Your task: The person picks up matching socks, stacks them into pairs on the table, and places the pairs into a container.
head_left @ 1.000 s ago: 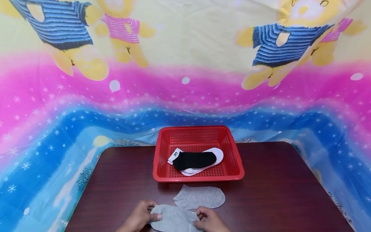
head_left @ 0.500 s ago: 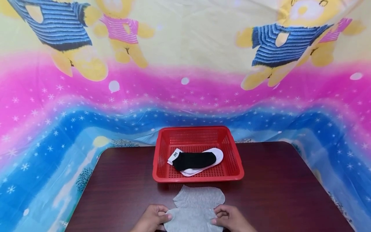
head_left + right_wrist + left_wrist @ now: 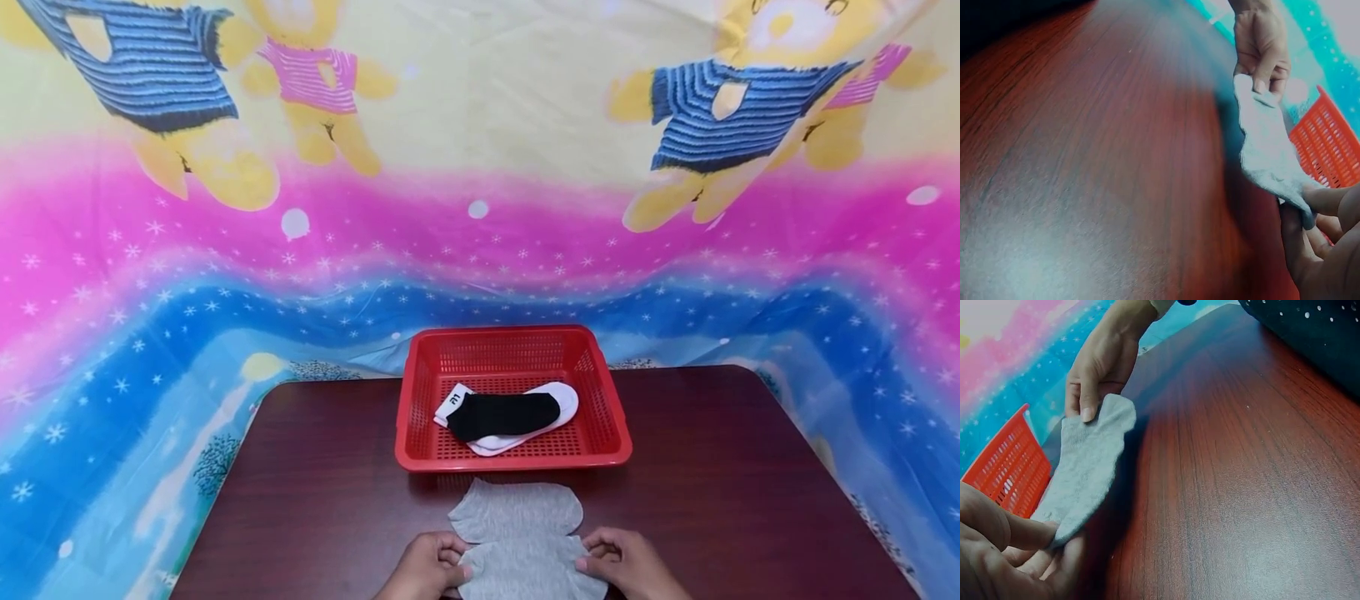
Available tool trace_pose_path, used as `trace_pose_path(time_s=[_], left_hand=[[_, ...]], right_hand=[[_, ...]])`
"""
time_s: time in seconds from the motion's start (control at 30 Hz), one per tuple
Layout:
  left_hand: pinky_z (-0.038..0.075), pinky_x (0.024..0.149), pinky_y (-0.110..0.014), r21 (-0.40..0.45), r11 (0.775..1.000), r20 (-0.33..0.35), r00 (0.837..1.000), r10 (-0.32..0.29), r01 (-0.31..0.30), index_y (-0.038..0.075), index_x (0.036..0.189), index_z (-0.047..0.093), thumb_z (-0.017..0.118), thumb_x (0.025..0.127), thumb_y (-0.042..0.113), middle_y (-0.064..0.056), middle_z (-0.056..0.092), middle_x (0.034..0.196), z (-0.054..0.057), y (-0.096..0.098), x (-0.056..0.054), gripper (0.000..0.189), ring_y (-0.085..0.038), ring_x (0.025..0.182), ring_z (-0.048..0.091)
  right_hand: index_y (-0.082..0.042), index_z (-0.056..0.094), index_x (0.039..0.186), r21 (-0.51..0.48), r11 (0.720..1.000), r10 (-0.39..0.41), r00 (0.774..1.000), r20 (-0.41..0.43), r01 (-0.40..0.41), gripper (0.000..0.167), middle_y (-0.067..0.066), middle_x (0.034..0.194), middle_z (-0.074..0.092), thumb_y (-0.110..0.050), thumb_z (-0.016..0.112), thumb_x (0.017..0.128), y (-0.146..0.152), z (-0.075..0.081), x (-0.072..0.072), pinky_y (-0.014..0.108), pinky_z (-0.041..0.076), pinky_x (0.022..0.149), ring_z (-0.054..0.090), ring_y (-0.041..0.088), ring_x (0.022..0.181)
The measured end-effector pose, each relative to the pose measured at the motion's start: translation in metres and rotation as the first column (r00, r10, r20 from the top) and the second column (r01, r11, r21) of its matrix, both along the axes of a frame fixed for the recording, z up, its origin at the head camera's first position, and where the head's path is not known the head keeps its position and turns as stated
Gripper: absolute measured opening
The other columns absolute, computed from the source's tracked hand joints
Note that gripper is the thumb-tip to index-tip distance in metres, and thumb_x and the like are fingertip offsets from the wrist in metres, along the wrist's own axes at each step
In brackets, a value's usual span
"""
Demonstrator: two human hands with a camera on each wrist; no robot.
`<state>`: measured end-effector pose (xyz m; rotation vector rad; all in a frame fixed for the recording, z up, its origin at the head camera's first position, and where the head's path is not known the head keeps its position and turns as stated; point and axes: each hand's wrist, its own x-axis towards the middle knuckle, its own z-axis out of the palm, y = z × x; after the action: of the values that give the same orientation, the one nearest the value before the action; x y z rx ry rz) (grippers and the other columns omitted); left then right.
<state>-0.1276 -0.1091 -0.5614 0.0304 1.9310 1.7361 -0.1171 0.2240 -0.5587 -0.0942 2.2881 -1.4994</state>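
A light grey ankle sock [image 3: 528, 571] is stretched between both hands at the near side of the table. My left hand [image 3: 423, 568] pinches its left end between thumb and fingers; my right hand [image 3: 632, 565] does the same at the right end. In the left wrist view the sock [image 3: 1088, 462] hangs above the tabletop, casting a shadow. Just beyond it, a second grey ankle sock [image 3: 517, 510] lies flat on the table, its near edge meeting the held one in the head view. The held sock's near part is cut off by the frame.
Behind the socks stands a red plastic basket [image 3: 513, 463] with perforated sides. Inside, a black sock [image 3: 510, 415] lies on white socks [image 3: 567, 402]. The dark wooden table [image 3: 322, 467] ends near a cartoon-printed cloth [image 3: 480, 250] hung around it.
Both hands have carried the grey sock to the right, bringing it roughly in line below the flat grey sock. The basket and the socks in it have stayed put.
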Motion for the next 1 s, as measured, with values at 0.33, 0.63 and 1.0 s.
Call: trace_pose_path(time_s=[0.33, 0.63, 1.0], left_hand=[[0.051, 0.052, -0.025, -0.173, 0.985, -0.122, 0.992, -0.020, -0.002, 0.003, 0.088, 0.065, 0.080, 0.071, -0.011, 0.003, 0.057, 0.069, 0.000, 0.009, -0.006, 0.026, -0.009, 0.056, 0.054], [0.044, 0.050, -0.020, -0.281, 0.960, -0.262, 0.961, -0.086, 0.009, 0.006, 0.081, 0.064, 0.080, 0.065, -0.012, 0.006, 0.052, 0.066, -0.004, 0.011, -0.007, 0.029, -0.005, 0.057, 0.048], [0.039, 0.052, -0.019, -0.418, 0.908, -0.431, 0.879, -0.202, 0.004, 0.011, 0.079, 0.061, 0.081, 0.063, -0.007, 0.014, 0.048, 0.059, -0.007, 0.010, -0.008, 0.031, 0.004, 0.052, 0.041]], right_hand=[[-0.003, 0.076, 0.102, 0.124, 0.992, -0.014, 0.999, -0.051, 0.021, 0.027, 0.001, 0.086, 0.074, -0.026, 0.078, 0.089, 0.000, -0.008, 0.002, 0.022, 0.049, 0.063, 0.062, 0.000, 0.071], [-0.002, 0.073, 0.100, 0.085, 0.996, -0.004, 0.988, -0.156, 0.018, 0.020, 0.002, 0.084, 0.073, -0.017, 0.079, 0.088, 0.001, -0.017, 0.004, 0.021, 0.049, 0.058, 0.057, -0.005, 0.066], [-0.004, 0.073, 0.098, 0.108, 0.993, -0.029, 0.992, -0.122, 0.042, 0.021, 0.000, 0.083, 0.069, -0.021, 0.080, 0.087, -0.001, -0.017, 0.004, 0.022, 0.050, 0.057, 0.057, -0.002, 0.064]])
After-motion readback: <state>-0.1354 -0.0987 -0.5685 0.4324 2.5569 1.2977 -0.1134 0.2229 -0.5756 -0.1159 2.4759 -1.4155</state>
